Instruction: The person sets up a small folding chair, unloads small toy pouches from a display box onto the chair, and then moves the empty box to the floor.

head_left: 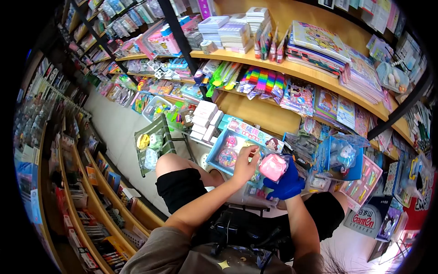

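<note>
Your grey shirt [196,260] is nearest. Beyond it, your gloved right grip [288,181] is closed on a pink pouch [273,168] at the right end of a blue box [214,155]; your left grip [249,160] curls just left, its hold unclear.

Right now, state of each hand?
Left hand: fingers curled; whether holding anything can't be told.
Right hand: blue-gloved, holding a pink pouch.

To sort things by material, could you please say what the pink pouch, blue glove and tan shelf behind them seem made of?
Pink pouch: glossy plastic, or fabric in clear wrap; bright highlights, unclear which.
Blue glove: perhaps rubber or cloth, mostly matte, few highlights.
Tan shelf: probably wood or laminate, satin, from its warm colour.
</note>
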The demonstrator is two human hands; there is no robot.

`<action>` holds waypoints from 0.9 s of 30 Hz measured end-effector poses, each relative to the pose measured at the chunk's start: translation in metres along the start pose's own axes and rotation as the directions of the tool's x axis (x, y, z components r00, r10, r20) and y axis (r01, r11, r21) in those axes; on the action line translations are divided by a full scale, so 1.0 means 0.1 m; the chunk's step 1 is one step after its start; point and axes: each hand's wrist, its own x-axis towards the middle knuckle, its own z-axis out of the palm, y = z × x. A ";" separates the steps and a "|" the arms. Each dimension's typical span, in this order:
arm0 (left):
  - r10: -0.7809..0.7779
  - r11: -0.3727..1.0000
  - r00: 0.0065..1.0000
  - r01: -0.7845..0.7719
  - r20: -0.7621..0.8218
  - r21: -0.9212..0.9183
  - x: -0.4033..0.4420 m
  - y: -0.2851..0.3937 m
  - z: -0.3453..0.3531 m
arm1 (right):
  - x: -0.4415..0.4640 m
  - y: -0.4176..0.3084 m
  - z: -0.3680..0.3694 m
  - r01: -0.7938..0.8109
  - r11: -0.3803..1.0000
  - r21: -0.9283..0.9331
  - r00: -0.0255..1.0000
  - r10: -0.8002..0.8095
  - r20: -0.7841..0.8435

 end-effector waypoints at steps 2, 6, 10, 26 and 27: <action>0.056 0.978 0.998 -0.062 -0.038 -0.199 -0.06 0.19 0.02 | 0.23 0.33 -0.35 -0.148 0.935 0.323 0.989 0.147 0.026; 0.200 0.963 0.980 -0.192 -0.025 0.191 -0.23 0.45 0.25 | 0.23 0.32 -0.10 -0.007 0.946 0.324 1.000 0.004 0.009; 0.013 0.995 0.996 -0.022 0.093 0.096 -0.19 0.37 0.28 | 0.20 0.41 -0.16 0.101 0.979 0.178 0.990 -0.118 0.083; 0.200 0.915 0.960 -0.254 0.195 0.314 -0.25 0.35 0.01 | 0.08 0.22 0.31 0.098 0.934 -0.343 0.995 -0.083 0.057; 0.212 0.926 0.957 -0.261 0.196 0.272 -0.23 0.27 -0.04 | 0.06 0.20 0.37 0.099 0.916 -0.388 0.994 -0.075 0.077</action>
